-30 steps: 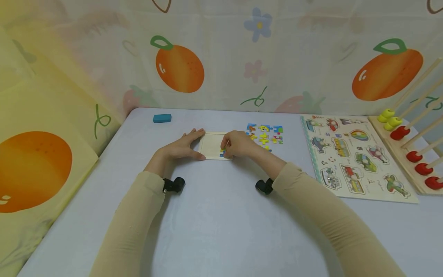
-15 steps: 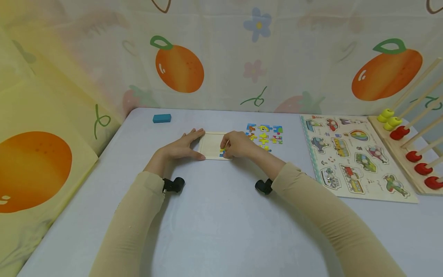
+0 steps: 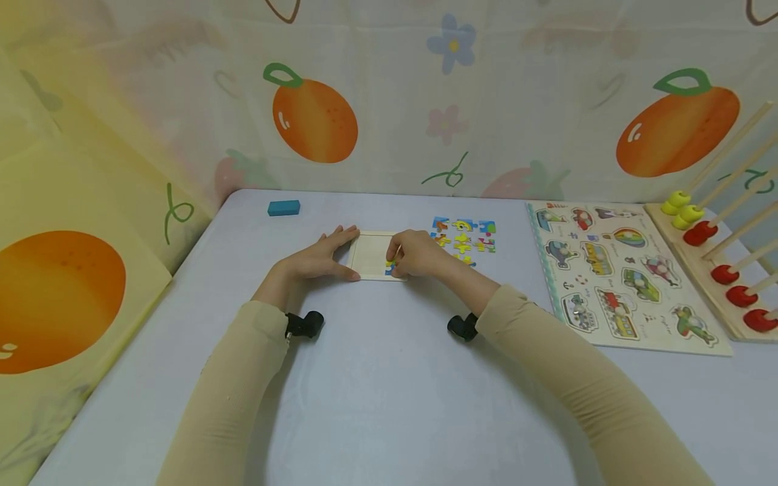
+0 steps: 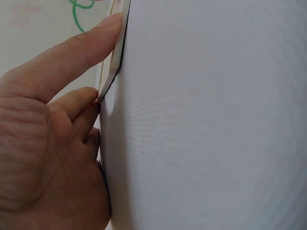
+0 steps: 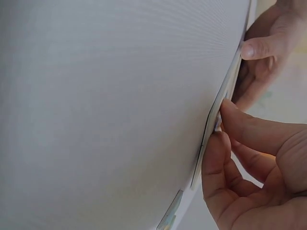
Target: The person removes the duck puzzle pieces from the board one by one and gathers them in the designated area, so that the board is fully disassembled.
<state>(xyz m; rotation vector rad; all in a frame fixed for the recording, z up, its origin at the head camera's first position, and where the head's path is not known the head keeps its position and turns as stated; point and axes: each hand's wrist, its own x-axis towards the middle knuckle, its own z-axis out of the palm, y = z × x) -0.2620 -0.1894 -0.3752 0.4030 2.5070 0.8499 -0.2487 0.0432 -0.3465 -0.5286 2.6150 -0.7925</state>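
A shallow pale wooden puzzle tray lies flat on the table between the hands. The left hand rests at its left side, thumb on the near corner and straight fingers by the far corner. In the left wrist view the thumb lies on the tray's rim. Over the tray's right end, the right hand pinches a small blue and yellow jigsaw piece between thumb and fingers, mostly hidden by them. In the right wrist view the thumb and index fingertips are close together at the tray's edge.
Several loose jigsaw pieces lie right of the tray, partly behind the right hand. A blue block sits at the back left. To the right are a picture peg board and a wooden bead rack with upright rods.
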